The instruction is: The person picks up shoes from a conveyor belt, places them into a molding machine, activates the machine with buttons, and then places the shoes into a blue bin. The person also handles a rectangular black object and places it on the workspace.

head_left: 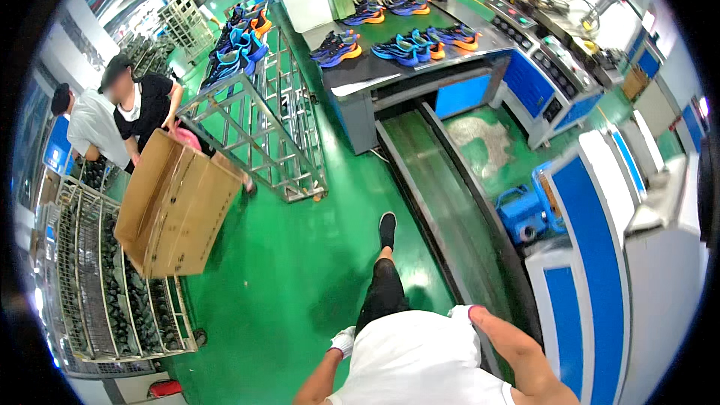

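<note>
Looking down, we see our gloved left hand [344,340] beside our white shirt [412,352] and our gloved right hand [461,313] near the long track [448,187]; whether either grasps anything, we cannot tell. Ahead of us, colourful shoes [409,49] sit on a table [491,43].

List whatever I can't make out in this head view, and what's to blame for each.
All in the head view:
Left hand and right hand: partly lost against the white shirt, so any grip is unreadable.
Person's second foot: hidden below the shirt.
Cardboard box: contents hidden by its walls.
Dark items on the wire rack: too small and blurred.
</note>
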### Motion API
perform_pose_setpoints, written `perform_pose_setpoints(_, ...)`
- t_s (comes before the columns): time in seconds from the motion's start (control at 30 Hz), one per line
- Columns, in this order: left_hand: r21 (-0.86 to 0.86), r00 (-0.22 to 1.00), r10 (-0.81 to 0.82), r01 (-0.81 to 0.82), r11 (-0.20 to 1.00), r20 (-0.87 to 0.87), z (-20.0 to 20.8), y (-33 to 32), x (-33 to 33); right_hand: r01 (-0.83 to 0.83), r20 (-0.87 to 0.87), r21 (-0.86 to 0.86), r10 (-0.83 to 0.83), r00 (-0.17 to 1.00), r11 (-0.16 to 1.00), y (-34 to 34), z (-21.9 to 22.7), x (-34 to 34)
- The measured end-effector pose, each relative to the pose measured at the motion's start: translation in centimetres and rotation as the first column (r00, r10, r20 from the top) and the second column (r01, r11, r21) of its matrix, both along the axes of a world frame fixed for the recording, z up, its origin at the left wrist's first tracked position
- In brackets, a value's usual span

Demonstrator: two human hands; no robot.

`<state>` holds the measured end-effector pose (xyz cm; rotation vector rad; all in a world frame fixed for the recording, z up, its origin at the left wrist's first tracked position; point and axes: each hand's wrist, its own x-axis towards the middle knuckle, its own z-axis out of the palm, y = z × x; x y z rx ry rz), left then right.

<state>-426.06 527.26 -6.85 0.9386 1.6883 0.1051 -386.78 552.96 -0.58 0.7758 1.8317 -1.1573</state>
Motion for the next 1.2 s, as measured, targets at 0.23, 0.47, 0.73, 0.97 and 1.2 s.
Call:
perform_pose_setpoints(0.23,-0.087,0.979,-0.123,0.11,0.99,-0.162,4.0,22.6,-12.3,0.154,-0.053,-0.082,-0.158,0.986,0.985,19.2,7.9,-9.2)
perform_pose_setpoints(0.47,0.434,0.947,0.25,-0.143,0.89,-0.2,14.8,51.4,-21.2,0.261,-0.221,0.373,-0.188,0.957,0.891,34.4,18.4,-12.6)
perform_pose_setpoints(0.73,0.36,0.997,0.051,-0.025,0.933,-0.065,12.8,62.8,-19.9,0.934,-0.714,-0.204,-0.609,-0.347,-0.294,51.0,19.8,-7.3)
perform_pose_setpoints(0.97,-0.033,0.975,-0.024,0.017,0.999,-0.221,10.5,63.7,-13.6,0.901,-0.437,-0.371,-0.815,-0.382,-0.223,64.2,15.0,-4.3)
perform_pose_setpoints(1.2,-0.241,0.892,-0.137,0.032,0.97,-0.431,13.5,77.1,-4.7,0.83,-0.222,-0.432,-0.85,-0.478,-0.354,82.9,6.5,4.4)
